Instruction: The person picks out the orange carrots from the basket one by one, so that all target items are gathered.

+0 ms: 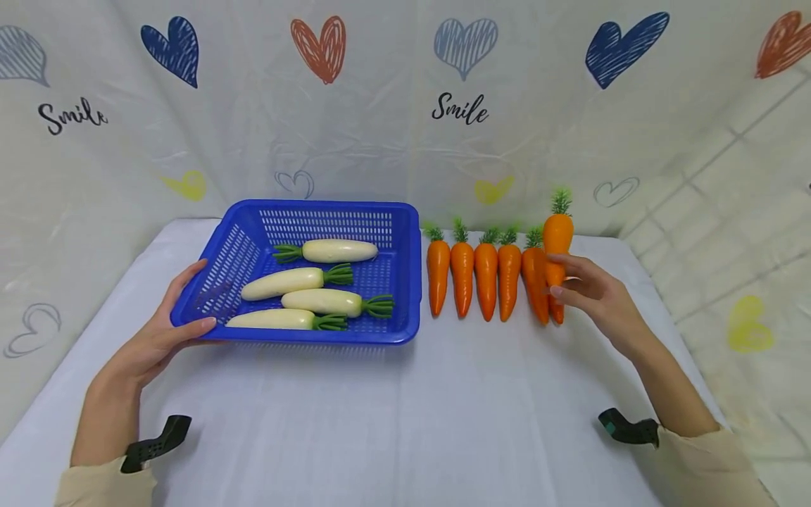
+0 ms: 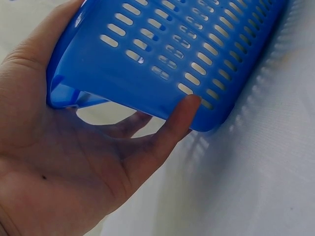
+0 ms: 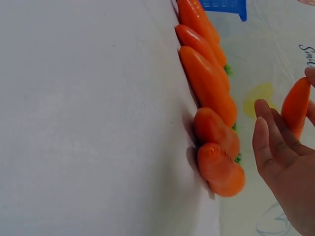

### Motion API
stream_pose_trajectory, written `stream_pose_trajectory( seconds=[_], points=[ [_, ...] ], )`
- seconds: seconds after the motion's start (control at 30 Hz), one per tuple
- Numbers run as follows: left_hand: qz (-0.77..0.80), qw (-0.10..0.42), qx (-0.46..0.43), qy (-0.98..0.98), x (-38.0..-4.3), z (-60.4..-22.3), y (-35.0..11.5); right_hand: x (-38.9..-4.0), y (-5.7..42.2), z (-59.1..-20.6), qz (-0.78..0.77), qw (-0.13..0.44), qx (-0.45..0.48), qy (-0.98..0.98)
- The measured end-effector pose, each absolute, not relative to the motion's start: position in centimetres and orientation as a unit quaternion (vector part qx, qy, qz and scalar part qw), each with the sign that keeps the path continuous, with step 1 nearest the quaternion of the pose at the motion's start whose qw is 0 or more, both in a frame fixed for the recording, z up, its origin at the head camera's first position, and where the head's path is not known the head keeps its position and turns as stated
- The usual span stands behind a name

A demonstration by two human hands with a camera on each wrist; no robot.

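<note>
My left hand grips the left front corner of a blue plastic basket. In the left wrist view, the palm and fingers of that hand wrap the end of the slotted basket wall. Several white radishes with green stems lie inside. At the right end of a row of orange carrots, my right hand pinches one carrot between thumb and fingers. The right wrist view shows this held carrot raised off the table, its tip toward the fingers.
White cloth covers the table. Behind it hangs a pale curtain printed with hearts and words. The carrot row lies close to the basket's right side, green tops toward the curtain. A dark wrist device sits on each forearm.
</note>
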State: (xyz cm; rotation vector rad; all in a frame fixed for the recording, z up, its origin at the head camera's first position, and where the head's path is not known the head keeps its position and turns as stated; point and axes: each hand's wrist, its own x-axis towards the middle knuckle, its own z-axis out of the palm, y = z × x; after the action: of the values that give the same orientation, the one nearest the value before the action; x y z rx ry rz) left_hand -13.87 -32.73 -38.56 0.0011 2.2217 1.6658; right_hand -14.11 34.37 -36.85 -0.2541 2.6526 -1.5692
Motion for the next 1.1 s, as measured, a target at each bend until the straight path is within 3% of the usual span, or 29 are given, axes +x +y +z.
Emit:
stream_pose_trajectory(
  seconds=[0.37,1.1],
  points=[
    [0.588,0.179,-0.004,0.789,-13.7,-38.7,-32.8,-13.8,37.4,-38.0,-0.481,0.028,-0.040,0.875],
    [0.584,0.180,-0.012,0.792,-13.7,-38.5,-32.7,-13.3,41.5,-40.0,-0.456,0.110,-0.018,0.883]
  ],
)
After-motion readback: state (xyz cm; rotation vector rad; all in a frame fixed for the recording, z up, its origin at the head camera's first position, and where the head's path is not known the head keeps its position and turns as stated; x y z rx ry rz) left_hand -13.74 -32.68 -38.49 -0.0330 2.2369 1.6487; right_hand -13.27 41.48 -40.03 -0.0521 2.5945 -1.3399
